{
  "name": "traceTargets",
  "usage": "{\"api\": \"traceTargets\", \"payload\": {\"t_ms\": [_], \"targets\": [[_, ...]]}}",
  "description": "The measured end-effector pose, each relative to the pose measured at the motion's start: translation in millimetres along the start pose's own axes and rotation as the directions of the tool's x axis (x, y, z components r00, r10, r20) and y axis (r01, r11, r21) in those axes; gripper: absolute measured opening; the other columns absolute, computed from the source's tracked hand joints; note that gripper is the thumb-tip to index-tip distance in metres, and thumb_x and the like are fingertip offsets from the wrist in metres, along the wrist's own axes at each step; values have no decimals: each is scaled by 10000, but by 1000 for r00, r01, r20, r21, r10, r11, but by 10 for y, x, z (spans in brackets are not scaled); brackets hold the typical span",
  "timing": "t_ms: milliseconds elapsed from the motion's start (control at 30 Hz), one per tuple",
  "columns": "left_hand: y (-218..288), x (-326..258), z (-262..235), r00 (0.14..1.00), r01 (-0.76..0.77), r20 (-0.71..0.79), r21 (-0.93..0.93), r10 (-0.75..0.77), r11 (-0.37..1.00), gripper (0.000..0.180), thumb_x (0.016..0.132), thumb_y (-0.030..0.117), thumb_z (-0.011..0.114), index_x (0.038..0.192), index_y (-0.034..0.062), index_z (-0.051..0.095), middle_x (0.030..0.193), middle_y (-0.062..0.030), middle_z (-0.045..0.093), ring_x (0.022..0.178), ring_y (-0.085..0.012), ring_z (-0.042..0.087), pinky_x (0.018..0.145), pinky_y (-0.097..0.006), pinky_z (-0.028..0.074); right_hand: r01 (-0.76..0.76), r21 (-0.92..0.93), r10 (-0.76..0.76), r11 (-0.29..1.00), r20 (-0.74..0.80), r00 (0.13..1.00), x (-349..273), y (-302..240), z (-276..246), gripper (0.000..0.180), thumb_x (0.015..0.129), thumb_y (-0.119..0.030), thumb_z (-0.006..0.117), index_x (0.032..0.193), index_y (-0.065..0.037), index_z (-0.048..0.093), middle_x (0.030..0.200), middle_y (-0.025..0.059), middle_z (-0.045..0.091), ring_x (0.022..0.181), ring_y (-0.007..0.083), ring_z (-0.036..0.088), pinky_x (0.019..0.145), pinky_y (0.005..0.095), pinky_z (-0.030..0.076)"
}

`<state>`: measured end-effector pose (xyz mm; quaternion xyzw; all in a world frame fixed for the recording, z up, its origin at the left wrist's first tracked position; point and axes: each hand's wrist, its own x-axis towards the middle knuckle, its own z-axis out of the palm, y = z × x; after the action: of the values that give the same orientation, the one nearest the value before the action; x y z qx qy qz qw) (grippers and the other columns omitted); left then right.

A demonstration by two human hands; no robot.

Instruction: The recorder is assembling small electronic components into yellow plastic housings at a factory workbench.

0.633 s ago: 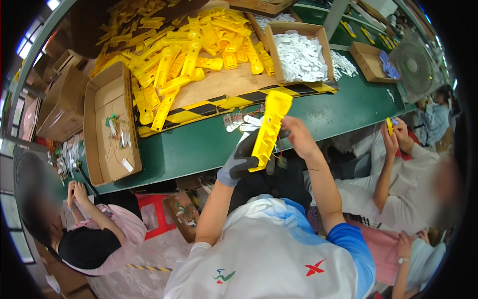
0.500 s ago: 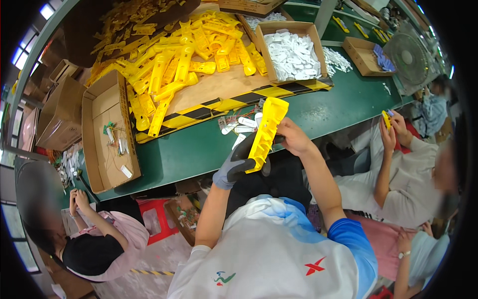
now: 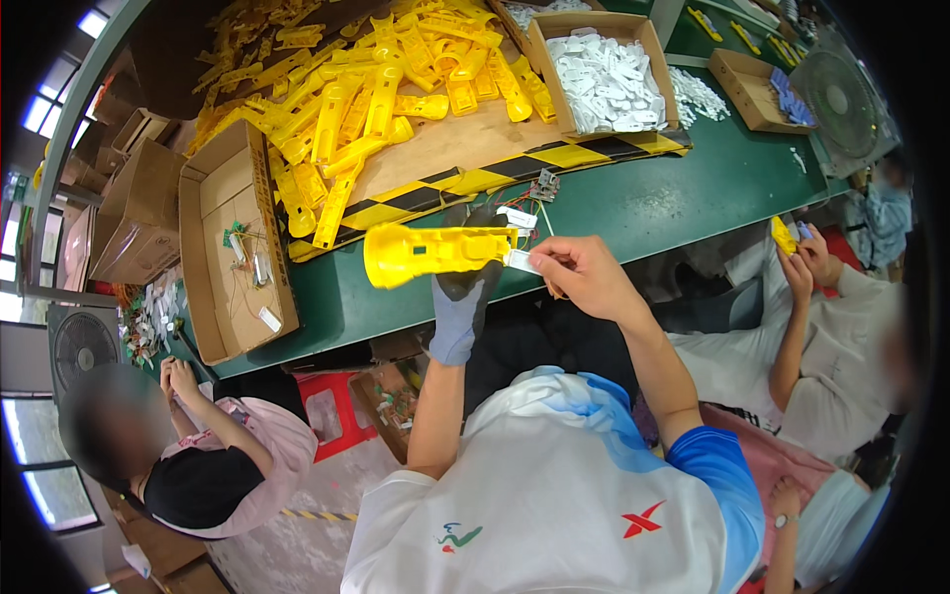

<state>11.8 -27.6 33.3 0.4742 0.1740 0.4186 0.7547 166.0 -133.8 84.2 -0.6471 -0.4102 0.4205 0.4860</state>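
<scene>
Yellow moulded plastic housing (image 3: 440, 252), smooth and tube-shaped, now lies level, earlier upright; gloved left hand (image 3: 465, 292) grips it, right hand (image 3: 574, 272) fingers pinching a white tab (image 3: 522, 260).

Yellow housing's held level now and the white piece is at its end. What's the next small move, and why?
Probably press the white piece a little further into the open end of the yellow housing. The gloved left hand grips the housing from below, holding it level over the green table, and the bare right hand pinches the piece right at that end.
</scene>
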Motion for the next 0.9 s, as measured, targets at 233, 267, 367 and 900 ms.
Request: {"api": "traceTargets", "payload": {"t_ms": [233, 267, 367, 900], "targets": [[-269, -83, -586, 932, -241, 363, 585, 16, 774, 574, 816, 34, 729, 1343, 48, 503, 1182, -93, 653, 1050, -214, 641, 899, -315, 514, 129, -443, -202, 887, -122, 972, 1, -22, -39, 222, 938, -160, 599, 928, 52, 663, 595, 53, 594, 561, 95, 581, 530, 290, 454], [-235, -71, -620, 944, 91, 298, 186, -144, 978, 596, 810, 27, 730, 1355, 53, 490, 1216, -102, 636, 1091, -234, 624, 931, -320, 502, 93, -323, -138, 942, -120, 983, 26, -17, -25, 230, 955, -173, 587, 952, 41, 672, 667, 61, 635, 619, 99, 609, 573, 294, 481], [-138, -74, -439, 948, 155, 268, 76, -170, 985, 638, 797, 8, 732, 1375, 59, 466, 1276, -120, 601, 1157, -267, 591, 987, -337, 481, 103, 71, -96, 992, -88, 991, 125, 292, 28, 281, 992, -220, 555, 1011, 34, 674, 845, 75, 690, 755, 103, 644, 683, 290, 515], [-472, -134, -394, 970, 202, 84, 248, -229, 947, 739, 703, 25, 811, 1357, 40, 466, 1294, -108, 586, 1172, -250, 588, 1007, -395, 479, -266, 958, -78, 111, 275, 958, 134, 708, 328, 412, 1006, -299, 531, 1290, -1, 523, 1253, 107, 617, 1107, 178, 624, 915, 323, 520]]}}
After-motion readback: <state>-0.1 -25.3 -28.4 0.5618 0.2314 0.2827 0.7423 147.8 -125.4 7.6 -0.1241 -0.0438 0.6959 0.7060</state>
